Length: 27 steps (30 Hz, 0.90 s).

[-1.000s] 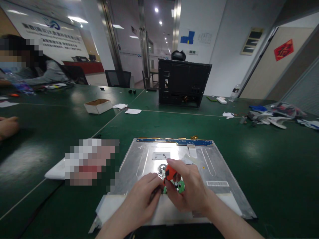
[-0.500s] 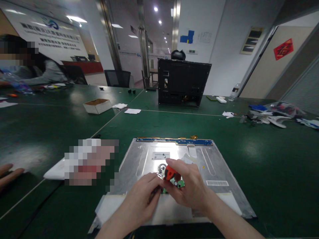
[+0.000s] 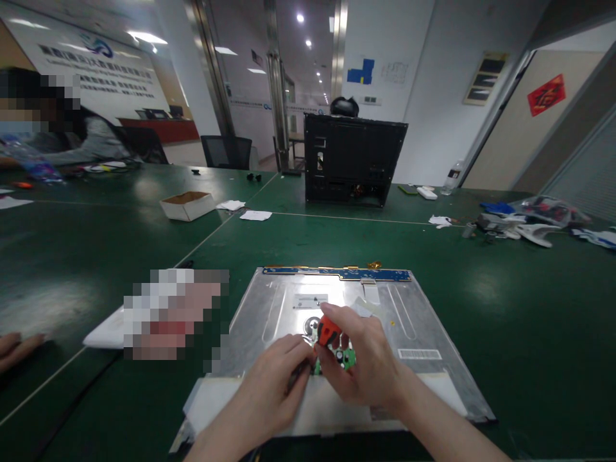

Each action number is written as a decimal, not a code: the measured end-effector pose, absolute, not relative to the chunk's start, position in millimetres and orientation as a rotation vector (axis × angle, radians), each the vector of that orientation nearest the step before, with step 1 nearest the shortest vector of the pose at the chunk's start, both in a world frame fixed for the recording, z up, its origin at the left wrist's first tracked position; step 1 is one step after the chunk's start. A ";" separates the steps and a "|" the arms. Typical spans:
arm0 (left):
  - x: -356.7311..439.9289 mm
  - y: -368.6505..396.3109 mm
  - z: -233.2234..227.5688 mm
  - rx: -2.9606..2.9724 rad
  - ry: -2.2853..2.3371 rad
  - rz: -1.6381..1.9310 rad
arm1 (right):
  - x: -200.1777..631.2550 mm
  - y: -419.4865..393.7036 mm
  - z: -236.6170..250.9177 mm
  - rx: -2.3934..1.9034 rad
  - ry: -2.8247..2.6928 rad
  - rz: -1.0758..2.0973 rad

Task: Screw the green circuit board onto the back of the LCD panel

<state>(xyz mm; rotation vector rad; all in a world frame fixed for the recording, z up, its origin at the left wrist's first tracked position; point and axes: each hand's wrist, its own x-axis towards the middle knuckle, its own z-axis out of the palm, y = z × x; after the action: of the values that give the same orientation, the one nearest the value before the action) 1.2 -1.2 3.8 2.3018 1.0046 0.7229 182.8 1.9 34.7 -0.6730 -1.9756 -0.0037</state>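
A metal display panel (image 3: 414, 321) lies back-up on the green table, a blue circuit strip along its far edge. Over its near half, my right hand (image 3: 368, 369) grips a small green circuit board (image 3: 347, 359) with an orange part (image 3: 328, 330) on top. My left hand (image 3: 269, 385) meets it from the left, fingers pinched on a thin dark tool or cable end at the board's left edge; what exactly it pinches is hidden.
A black computer case (image 3: 353, 160) stands at the far middle. A small open cardboard box (image 3: 187, 205) and paper scraps lie at the left, loose parts (image 3: 529, 221) at the far right. Another person's fingers (image 3: 17, 346) rest at the left edge; a person sits far left.
My right hand has turned the small board slightly, the orange part shifting a little. The other person's hand at the left edge has drawn back and lower.
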 end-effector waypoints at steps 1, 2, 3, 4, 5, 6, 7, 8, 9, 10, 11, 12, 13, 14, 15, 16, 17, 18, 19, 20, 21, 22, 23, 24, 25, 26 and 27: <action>1.1 -1.2 3.3 2.300 1.007 0.725 | 182.7 2.1 34.6 -0.675 -1.975 -0.007; 1.0 -1.2 2.9 2.298 1.007 0.727 | 182.5 2.2 34.3 -0.676 -1.974 -0.005; 0.9 -1.2 2.6 2.295 1.008 0.729 | 182.4 2.5 33.9 -0.673 -1.969 -0.004; 0.8 -1.3 2.5 2.292 1.007 0.732 | 182.2 2.8 33.5 -0.667 -1.965 -0.004; 0.7 -1.4 2.6 2.290 1.004 0.735 | 182.1 3.1 33.0 -0.660 -1.960 -0.007; 0.7 -1.5 2.7 2.290 1.002 0.738 | 181.9 3.4 32.5 -0.658 -1.955 -0.013; 0.6 -1.6 3.0 2.290 1.001 0.739 | 181.8 3.7 31.9 -0.657 -1.954 -0.020; 0.6 -1.6 3.3 2.291 1.001 0.740 | 181.7 3.9 31.4 -0.658 -1.954 -0.026; 0.6 -1.6 3.5 2.294 1.001 0.742 | 181.7 4.0 31.0 -0.663 -1.955 -0.028; 0.6 -1.6 3.6 2.298 0.999 0.743 | 181.7 4.1 30.8 -0.667 -1.956 -0.027; 0.6 -1.4 3.7 2.302 0.996 0.745 | 181.8 4.1 30.7 -0.668 -1.956 -0.026; 0.6 -1.3 3.8 2.308 0.993 0.747 | 181.9 4.1 30.9 -0.668 -1.957 -0.025; 0.6 -1.2 3.9 2.312 0.991 0.750 | 182.1 4.0 31.3 -0.667 -1.958 -0.024; 0.6 -1.1 4.0 2.314 0.992 0.750 | 182.3 3.9 31.8 -0.665 -1.960 -0.021; 0.6 -1.0 4.2 2.313 0.994 0.747 | 182.4 3.7 32.4 -0.658 -1.963 -0.015; 0.6 -1.0 4.6 2.310 0.995 0.743 | 182.6 3.6 33.0 -0.646 -1.964 -0.008; 0.6 -1.0 5.0 2.305 0.994 0.739 | 182.7 3.5 33.5 -0.631 -1.963 0.002; 0.6 -1.1 5.4 2.299 0.992 0.735 | 182.8 3.4 34.0 -0.615 -1.962 0.014; 0.7 -1.2 5.8 2.292 0.989 0.730 | 182.9 3.3 34.3 -0.600 -1.962 0.025; 0.8 -1.4 6.1 2.287 0.988 0.723 | 182.9 3.1 34.6 -0.592 -1.963 0.032; 0.9 -1.5 6.3 2.284 0.989 0.717 | 182.9 3.0 34.8 -0.593 -1.965 0.036; 1.0 -1.6 6.4 2.284 0.991 0.712 | 182.9 2.7 35.0 -0.596 -1.967 0.036; 1.0 -1.7 6.4 2.286 0.994 0.707 | 182.8 2.5 35.3 -0.603 -1.967 0.033; 1.1 -1.7 6.3 2.290 0.996 0.706 | 182.7 2.2 35.6 -0.609 -1.966 0.027; 1.2 -1.8 6.1 2.296 0.997 0.707 | 182.6 2.0 35.9 -0.617 -1.963 0.018; 1.1 -1.7 6.0 2.301 0.999 0.711 | 182.5 1.7 36.3 -0.624 -1.962 0.008; 1.1 -1.7 5.7 2.305 1.002 0.714 | 182.4 1.6 36.6 -0.627 -1.960 -0.002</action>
<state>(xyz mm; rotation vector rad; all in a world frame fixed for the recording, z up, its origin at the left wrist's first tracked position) 1.1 -1.7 5.7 2.3048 1.0016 0.7139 182.4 1.6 36.6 -0.6272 -1.9595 -0.0015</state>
